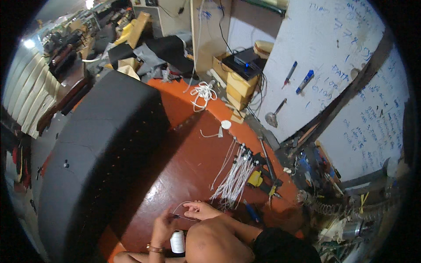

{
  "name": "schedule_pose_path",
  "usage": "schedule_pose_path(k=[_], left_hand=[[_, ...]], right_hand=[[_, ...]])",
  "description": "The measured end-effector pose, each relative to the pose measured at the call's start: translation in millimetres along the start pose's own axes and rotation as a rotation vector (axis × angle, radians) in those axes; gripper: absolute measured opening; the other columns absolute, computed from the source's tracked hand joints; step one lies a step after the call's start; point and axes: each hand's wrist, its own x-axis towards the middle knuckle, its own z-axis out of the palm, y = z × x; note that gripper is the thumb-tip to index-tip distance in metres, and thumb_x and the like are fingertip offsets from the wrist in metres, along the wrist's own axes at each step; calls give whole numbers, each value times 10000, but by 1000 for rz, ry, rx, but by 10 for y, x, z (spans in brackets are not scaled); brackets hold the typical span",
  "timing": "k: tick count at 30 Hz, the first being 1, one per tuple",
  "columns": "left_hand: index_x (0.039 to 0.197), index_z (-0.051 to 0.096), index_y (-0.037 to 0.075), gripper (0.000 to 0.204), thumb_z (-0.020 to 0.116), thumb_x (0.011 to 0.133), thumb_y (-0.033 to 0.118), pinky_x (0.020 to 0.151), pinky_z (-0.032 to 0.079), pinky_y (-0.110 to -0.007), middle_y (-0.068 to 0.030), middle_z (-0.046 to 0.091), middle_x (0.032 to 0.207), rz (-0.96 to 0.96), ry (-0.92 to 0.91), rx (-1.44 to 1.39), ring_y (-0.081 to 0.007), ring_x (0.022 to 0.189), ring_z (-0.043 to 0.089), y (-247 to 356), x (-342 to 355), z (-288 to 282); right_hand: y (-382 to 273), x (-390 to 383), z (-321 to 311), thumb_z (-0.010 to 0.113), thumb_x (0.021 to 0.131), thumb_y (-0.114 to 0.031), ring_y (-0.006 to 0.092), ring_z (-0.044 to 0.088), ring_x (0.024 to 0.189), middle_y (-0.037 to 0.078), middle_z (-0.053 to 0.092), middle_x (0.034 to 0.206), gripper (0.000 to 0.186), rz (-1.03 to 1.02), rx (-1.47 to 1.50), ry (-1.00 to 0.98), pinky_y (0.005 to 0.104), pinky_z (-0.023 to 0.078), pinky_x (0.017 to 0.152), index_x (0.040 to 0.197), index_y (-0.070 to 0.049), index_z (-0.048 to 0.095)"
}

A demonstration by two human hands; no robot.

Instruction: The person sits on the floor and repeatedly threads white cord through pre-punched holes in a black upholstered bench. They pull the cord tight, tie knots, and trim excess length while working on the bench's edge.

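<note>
Low in the picture, my left hand (161, 225) is closed, its fingertips at a small dark piece (176, 216) that looks like a covered button. A thin white cord (179, 204) loops from there to my right hand (202, 211), whose fingers are bent around it. Beside my left wrist stands a cone of white thread (177, 242), partly behind my bent knee. Further off to the right lies a bundle of white cords (232, 179), with small black and white round ends at its far side.
A large black padded panel (101, 118) with a row of small holes fills the left side. The reddish floor (175, 171) carries a coil of white rope (204, 95), a yellow-and-black tool (255, 179) and a blue-handled tool (252, 211). A written-on white board (324, 79) leans at right.
</note>
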Motion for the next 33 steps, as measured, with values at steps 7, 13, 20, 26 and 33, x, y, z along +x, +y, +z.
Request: schedule_pose_path(k=[7,13,20,26,33], left_hand=[[1379,597,12,523,718,870,8,792,580,-349,-166,765,993,95,-138,132,-246,877,755,481,488,741],[1177,704,-13,304,749,879,27,685,550,-293,-118,758,887,-97,-203,-71,-144,744,700,98,815,953],[1250,641,-1,309,718,975,116,635,544,-236,-55,760,1000,-331,-251,-430,-101,776,676,-432,1203,1602],[1287,637,-22,431,742,967,247,622,525,-270,-98,763,998,-363,-320,-279,-113,665,668,-247,1181,1949],[1289,663,10,468,727,955,333,865,535,-348,-180,751,1041,-180,-390,94,-252,921,708,-532,1062,1860]], right_hand=[[-81,-329,-653,715,970,-187,101,643,917,24,716,970,313,118,323,-45,292,527,864,1227,-9,704],[364,-415,-1592,727,940,-118,112,672,868,28,734,957,179,182,101,276,292,553,806,1081,-7,730],[1033,-404,-3130,737,822,-37,239,737,851,141,767,930,174,272,-363,785,348,570,790,989,7,757],[750,-703,-2883,735,865,-121,290,695,767,134,704,800,124,175,-640,985,378,545,715,938,-21,721],[1187,-2457,-739,729,856,-170,423,673,905,205,681,1036,437,559,-444,169,525,542,789,1279,-118,630]])
